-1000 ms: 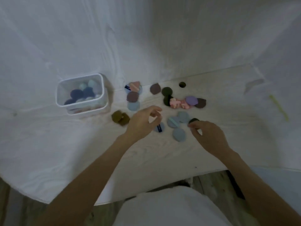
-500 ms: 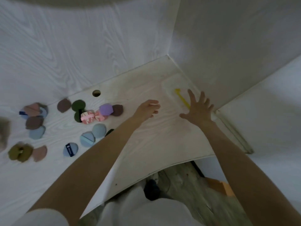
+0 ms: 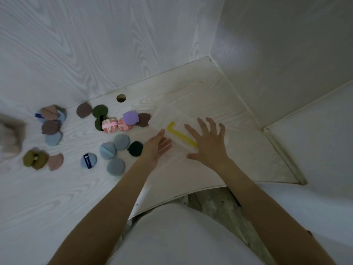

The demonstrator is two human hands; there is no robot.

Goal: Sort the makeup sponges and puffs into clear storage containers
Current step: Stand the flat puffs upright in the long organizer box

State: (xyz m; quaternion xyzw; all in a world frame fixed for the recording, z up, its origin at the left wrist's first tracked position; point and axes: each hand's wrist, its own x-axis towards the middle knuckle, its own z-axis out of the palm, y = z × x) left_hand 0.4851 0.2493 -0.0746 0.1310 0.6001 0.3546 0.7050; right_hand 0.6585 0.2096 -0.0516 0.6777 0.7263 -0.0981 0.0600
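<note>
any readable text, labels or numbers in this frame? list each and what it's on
"6": white print on the dark navy strap of the round blue puff; a smaller line of white lettering beside it is too blurred to read.
The navy tab on the blue puff under the pink puff at far left: any print is too small to tell.
The clear plastic container with yellow strip shows no readable text.

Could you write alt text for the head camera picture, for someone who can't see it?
Two bare hands, left hand and right hand, reach with straight fingers to a clear container with a yellow clip. Colourful makeup puffs lie scattered to its left on the white table.
</note>
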